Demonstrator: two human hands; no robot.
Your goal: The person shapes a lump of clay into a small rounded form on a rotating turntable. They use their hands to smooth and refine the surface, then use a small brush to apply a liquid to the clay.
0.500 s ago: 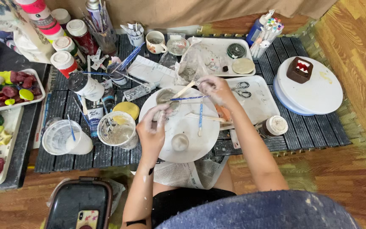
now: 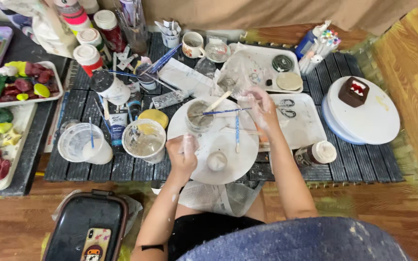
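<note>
1. Hardly anything has shifted since the earlier picture: the right hand (image 2: 262, 108) has drawn slightly back from the small cup (image 2: 199, 117), and the blue-handled brush (image 2: 226, 111) it pinches now lies nearly level, its tip over the cup's rim. The left hand (image 2: 184, 153) sits where it was.
2. That cup stands on the upper left part of the round white plate (image 2: 233, 166), grey paste inside and a pale wooden stick (image 2: 217, 102) leaning out of it. With so little change, the stirring or loading of the brush looks, in my judgement, only briefly paused.
3. Right hand: fingers closed on the brush handle, just right of the cup.
4. Left hand: curled shut on something pale at the plate's left edge; what it holds I cannot tell.
5. Also on the plate: a second blue brush (image 2: 237, 131) lying upright below the first, and a small white lump (image 2: 216, 161) near the lower edge.
6. Left of the plate on the dark slatted bench (image 2: 364, 164): a clear tub (image 2: 144, 140), a yellow sponge (image 2: 153, 117), a lidded container (image 2: 84, 144).
7. Right of the plate: a white tray (image 2: 306, 128) with scissors (image 2: 286, 107), then a turntable (image 2: 368, 121) carrying a brown block (image 2: 353, 92).
</note>
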